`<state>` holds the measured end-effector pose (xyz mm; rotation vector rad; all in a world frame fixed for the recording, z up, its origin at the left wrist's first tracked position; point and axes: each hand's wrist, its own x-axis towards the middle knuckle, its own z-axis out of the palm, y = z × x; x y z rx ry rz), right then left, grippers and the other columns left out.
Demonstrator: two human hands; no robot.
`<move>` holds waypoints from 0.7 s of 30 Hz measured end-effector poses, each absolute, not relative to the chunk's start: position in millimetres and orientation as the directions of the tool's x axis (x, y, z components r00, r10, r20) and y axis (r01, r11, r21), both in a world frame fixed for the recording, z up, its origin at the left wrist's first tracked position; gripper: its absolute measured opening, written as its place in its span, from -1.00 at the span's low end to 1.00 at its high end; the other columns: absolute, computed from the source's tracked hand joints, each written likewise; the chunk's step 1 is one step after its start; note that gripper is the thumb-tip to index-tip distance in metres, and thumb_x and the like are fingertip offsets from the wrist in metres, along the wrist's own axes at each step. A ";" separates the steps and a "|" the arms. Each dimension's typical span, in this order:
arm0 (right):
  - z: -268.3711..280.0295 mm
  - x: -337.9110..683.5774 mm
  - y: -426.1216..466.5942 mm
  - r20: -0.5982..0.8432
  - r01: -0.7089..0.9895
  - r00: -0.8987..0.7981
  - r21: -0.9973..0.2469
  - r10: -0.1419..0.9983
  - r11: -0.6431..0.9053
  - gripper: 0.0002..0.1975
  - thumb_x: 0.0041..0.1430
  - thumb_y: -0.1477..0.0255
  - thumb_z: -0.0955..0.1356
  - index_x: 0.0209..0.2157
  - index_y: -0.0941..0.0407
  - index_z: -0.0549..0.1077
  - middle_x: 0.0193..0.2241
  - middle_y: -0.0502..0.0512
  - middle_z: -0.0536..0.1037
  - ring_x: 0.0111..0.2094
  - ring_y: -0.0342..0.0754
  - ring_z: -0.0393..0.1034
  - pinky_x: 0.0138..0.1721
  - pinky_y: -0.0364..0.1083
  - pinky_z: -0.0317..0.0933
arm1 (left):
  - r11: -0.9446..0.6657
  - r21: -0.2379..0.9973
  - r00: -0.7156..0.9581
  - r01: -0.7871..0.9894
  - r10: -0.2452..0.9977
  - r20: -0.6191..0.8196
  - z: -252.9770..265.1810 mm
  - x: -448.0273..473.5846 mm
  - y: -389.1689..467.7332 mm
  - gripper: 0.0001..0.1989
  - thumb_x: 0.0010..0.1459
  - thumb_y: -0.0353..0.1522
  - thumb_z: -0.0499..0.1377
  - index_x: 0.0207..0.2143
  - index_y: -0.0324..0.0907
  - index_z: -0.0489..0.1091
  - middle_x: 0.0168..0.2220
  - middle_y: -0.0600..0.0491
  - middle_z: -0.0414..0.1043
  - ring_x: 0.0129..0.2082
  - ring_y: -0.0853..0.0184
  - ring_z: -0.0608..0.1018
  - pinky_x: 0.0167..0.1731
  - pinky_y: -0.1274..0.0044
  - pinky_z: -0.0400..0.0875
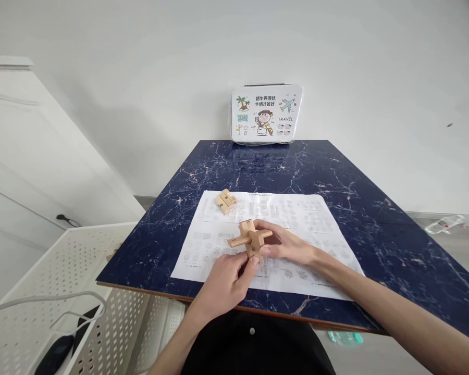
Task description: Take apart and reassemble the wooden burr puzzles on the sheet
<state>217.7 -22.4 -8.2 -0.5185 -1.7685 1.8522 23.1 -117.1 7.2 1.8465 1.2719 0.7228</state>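
A wooden interlocking puzzle (253, 237) made of crossed notched sticks is held just above the printed sheet, near the table's front. My left hand (230, 278) pinches its lower end between thumb and fingers. From the right, my right hand (281, 244) grips its side, thumb in front and fingers behind. Dark markings show on some of the sticks. Beyond my hands, a small cluster of wooden puzzle pieces (226, 201) lies on the sheet's upper left. The white instruction sheet (207, 219) carries small printed diagrams, partly covered by my hands and right forearm.
The dark blue marbled table (281, 169) has a white cartoon-printed case (266, 114) at its back, against the wall. To the left stands a white perforated cart (101, 333) with a cable (62, 297) and a black mouse-like object (54, 354). A clear bottle (346, 338) lies on the floor.
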 end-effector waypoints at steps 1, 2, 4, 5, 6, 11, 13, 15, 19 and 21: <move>-8.4 217.2 -22.9 0.077 -0.106 -0.791 -0.994 0.606 -0.011 -0.36 0.09 0.00 0.55 0.04 0.10 0.40 -0.17 0.11 0.50 -0.19 0.04 0.42 -0.11 0.06 0.34 | -0.208 0.837 0.341 0.507 0.940 0.027 7.1 22.9 -117.0 -0.56 0.50 -0.15 -0.04 -0.46 -0.16 0.17 -0.61 0.20 0.09 -0.62 0.44 0.17 -0.53 0.50 0.01; -9.1 216.6 -23.3 0.074 -0.103 -0.795 -0.995 0.603 -0.013 -0.36 0.09 0.00 0.55 0.04 0.09 0.40 -0.18 0.11 0.50 -0.18 0.04 0.41 -0.12 0.06 0.34 | -0.209 0.837 0.339 0.506 0.940 0.030 7.0 22.7 -116.6 -0.56 0.50 -0.15 -0.04 -0.45 -0.16 0.19 -0.60 0.20 0.11 -0.61 0.44 0.18 -0.53 0.50 0.02; -11.4 215.8 -24.1 0.068 -0.100 -0.800 -0.995 0.597 -0.020 -0.37 0.08 0.00 0.55 0.03 0.08 0.40 -0.18 0.10 0.50 -0.17 0.05 0.42 -0.13 0.06 0.35 | -0.216 0.838 0.332 0.502 0.942 0.045 6.6 21.9 -115.5 -0.58 0.50 -0.16 -0.04 -0.42 -0.16 0.25 -0.56 0.17 0.19 -0.58 0.42 0.23 -0.51 0.50 0.06; -12.8 215.5 -24.3 0.068 -0.104 -0.799 -0.994 0.597 -0.025 -0.37 0.07 0.00 0.55 0.02 0.08 0.40 -0.19 0.10 0.50 -0.17 0.06 0.42 -0.12 0.06 0.35 | -0.219 0.839 0.329 0.498 0.943 0.051 6.3 21.5 -114.8 -0.59 0.50 -0.16 -0.04 -0.39 -0.17 0.28 -0.53 0.15 0.23 -0.56 0.41 0.25 -0.50 0.50 0.08; -14.0 215.5 -24.4 0.070 -0.109 -0.798 -0.994 0.599 -0.030 -0.36 0.07 0.00 0.55 0.02 0.08 0.40 -0.18 0.10 0.50 -0.16 0.06 0.42 -0.11 0.07 0.36 | -0.221 0.840 0.327 0.496 0.943 0.055 6.1 21.1 -114.1 -0.60 0.50 -0.16 -0.03 -0.38 -0.17 0.30 -0.52 0.14 0.25 -0.55 0.40 0.26 -0.49 0.50 0.09; -14.3 217.5 -23.0 0.096 -0.122 -0.801 -0.992 0.590 -0.004 -0.34 0.11 0.05 0.56 0.12 0.08 0.39 -0.08 0.16 0.53 -0.10 0.09 0.47 -0.04 0.11 0.37 | -0.200 0.855 0.328 0.478 0.944 0.037 5.9 19.6 -113.1 -0.58 0.50 -0.15 -0.02 -0.41 -0.16 0.26 -0.54 0.16 0.21 -0.56 0.40 0.24 -0.50 0.50 0.08; -13.0 218.5 -22.4 0.110 -0.126 -0.801 -0.992 0.589 0.015 -0.32 0.11 0.07 0.56 0.15 0.07 0.39 -0.04 0.17 0.54 -0.08 0.10 0.48 -0.01 0.13 0.38 | -0.189 0.862 0.316 0.470 0.948 0.035 5.6 19.2 -113.5 -0.57 0.50 -0.14 -0.03 -0.41 -0.16 0.27 -0.54 0.16 0.23 -0.56 0.41 0.26 -0.50 0.52 0.10; -12.8 219.1 -22.1 0.114 -0.134 -0.798 -0.991 0.592 0.009 -0.31 0.13 0.08 0.56 0.18 0.06 0.38 -0.02 0.19 0.56 -0.05 0.13 0.50 0.01 0.15 0.39 | -0.164 0.872 0.301 0.461 0.953 0.020 4.3 18.8 -114.0 -0.55 0.50 -0.12 -0.04 -0.40 -0.17 0.30 -0.56 0.16 0.23 -0.58 0.41 0.27 -0.50 0.52 0.11; -15.7 218.9 -20.1 0.091 -0.158 -0.770 -0.986 0.631 -0.050 -0.31 0.13 0.07 0.56 0.19 0.07 0.41 -0.01 0.21 0.57 -0.02 0.16 0.51 0.08 0.21 0.37 | -0.100 0.912 0.269 0.398 0.963 -0.012 -0.3 17.3 -115.0 -0.53 0.51 -0.06 -0.08 -0.31 -0.17 0.37 -0.60 0.19 0.15 -0.61 0.42 0.24 -0.52 0.52 0.11; -16.2 218.9 -16.7 0.092 -0.186 -0.713 -0.981 0.695 -0.061 -0.33 0.10 0.04 0.56 0.15 0.07 0.46 0.05 0.24 0.57 0.05 0.20 0.48 0.16 0.23 0.31 | -0.087 0.926 0.258 0.368 0.966 -0.011 -1.4 16.5 -115.6 -0.56 0.51 -0.05 -0.07 -0.25 -0.16 0.37 -0.58 0.20 0.14 -0.61 0.42 0.22 -0.53 0.53 0.08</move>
